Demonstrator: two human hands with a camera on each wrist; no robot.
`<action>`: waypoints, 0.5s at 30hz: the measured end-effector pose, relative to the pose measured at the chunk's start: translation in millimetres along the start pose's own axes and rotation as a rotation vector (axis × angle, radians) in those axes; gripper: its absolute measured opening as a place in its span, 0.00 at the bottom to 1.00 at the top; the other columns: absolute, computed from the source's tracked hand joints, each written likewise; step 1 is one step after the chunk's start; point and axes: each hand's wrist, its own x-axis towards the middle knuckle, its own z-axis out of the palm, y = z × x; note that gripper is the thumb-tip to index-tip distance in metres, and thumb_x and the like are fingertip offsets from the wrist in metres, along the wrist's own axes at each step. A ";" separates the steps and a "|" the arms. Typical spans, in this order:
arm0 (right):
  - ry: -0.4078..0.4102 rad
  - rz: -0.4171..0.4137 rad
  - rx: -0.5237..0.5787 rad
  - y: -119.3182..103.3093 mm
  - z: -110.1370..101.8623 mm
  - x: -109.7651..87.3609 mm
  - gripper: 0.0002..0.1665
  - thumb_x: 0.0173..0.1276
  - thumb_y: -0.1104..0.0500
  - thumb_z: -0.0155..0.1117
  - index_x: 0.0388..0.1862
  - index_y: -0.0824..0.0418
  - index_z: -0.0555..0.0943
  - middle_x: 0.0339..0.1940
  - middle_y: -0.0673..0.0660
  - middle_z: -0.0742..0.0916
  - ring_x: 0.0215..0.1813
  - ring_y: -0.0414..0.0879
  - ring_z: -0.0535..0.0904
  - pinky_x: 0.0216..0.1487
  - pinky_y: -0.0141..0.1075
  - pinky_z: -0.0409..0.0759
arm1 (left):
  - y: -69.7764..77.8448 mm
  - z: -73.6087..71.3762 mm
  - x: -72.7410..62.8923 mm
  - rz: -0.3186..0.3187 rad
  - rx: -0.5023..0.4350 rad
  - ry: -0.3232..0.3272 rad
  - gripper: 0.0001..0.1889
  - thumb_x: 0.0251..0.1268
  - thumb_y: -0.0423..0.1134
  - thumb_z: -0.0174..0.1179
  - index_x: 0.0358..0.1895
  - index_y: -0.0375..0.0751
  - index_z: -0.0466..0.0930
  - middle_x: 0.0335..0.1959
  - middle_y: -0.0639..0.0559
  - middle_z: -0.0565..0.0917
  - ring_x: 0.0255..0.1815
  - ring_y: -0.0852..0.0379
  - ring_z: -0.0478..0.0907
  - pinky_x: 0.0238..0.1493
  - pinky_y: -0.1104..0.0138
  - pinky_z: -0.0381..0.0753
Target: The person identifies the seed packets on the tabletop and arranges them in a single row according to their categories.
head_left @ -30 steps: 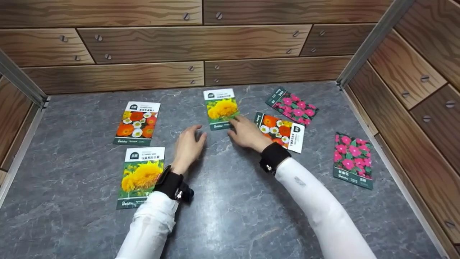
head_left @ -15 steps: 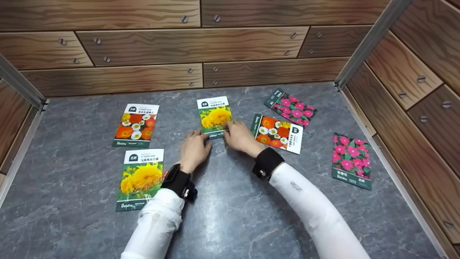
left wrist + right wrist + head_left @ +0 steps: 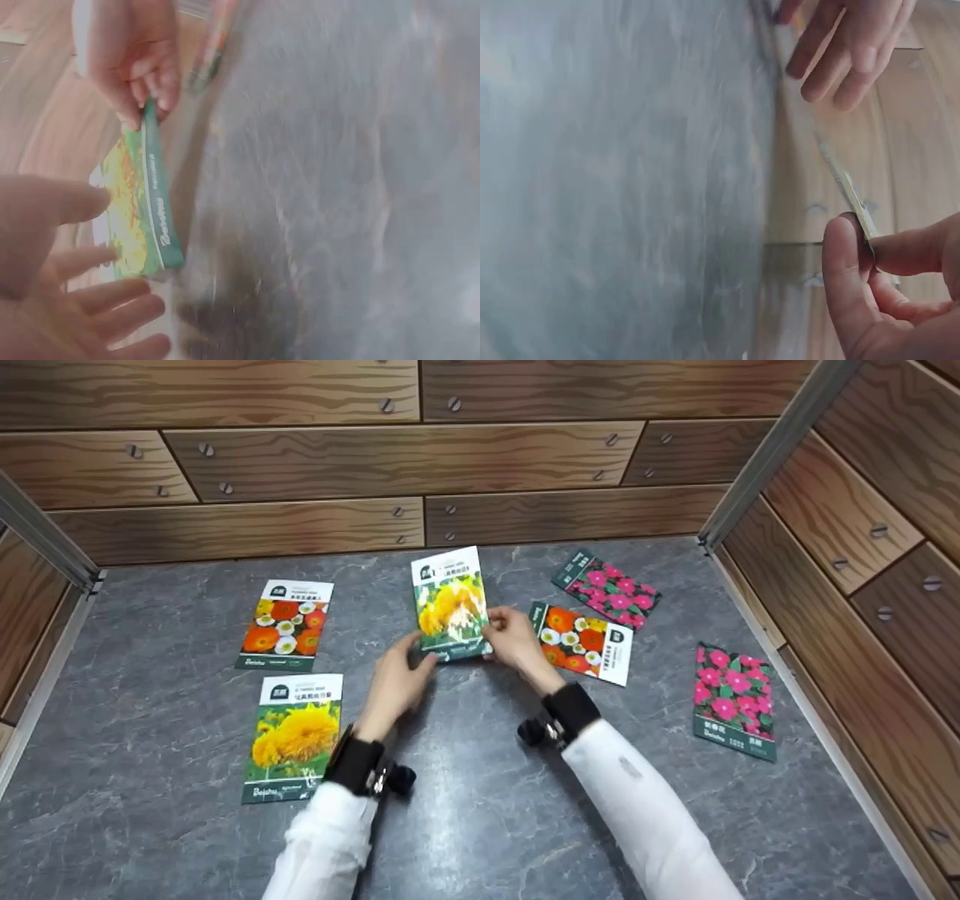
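Note:
A seed packet with a yellow sunflower (image 3: 448,604) is raised off the grey surface at the middle, its lower end slightly bent. My right hand (image 3: 519,643) pinches its lower right corner between thumb and fingers; the right wrist view shows the packet (image 3: 849,191) nearly edge-on in that grip. Beside the lower left corner is my left hand (image 3: 394,681), thumb and fingers spread apart. The left wrist view has the left hand's straight fingers (image 3: 124,296) around the packet's near end without closing on it. Whether they touch it I cannot tell.
Left of the hands lie an orange-and-white flower packet (image 3: 285,626) and another yellow sunflower packet (image 3: 294,739). Toward the right are an orange-and-white packet (image 3: 581,641), a pink flower packet (image 3: 611,589) just behind it, and another pink packet (image 3: 735,697). Wood-patterned walls (image 3: 405,457) enclose the surface.
The middle sunflower packet was slid left and toward me, then its near end was lifted by my right hand. My left hand came up to its left corner and has opened wider.

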 end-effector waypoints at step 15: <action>-0.138 -0.108 0.220 -8.3 10.5 -71.4 0.15 0.73 0.69 0.61 0.57 0.70 0.75 0.44 0.57 0.86 0.36 0.40 0.81 0.38 0.40 0.91 | 2.0 -28.5 -57.6 -0.069 -0.421 0.176 0.28 0.82 0.43 0.58 0.79 0.40 0.68 0.74 0.37 0.77 0.72 0.40 0.79 0.72 0.54 0.81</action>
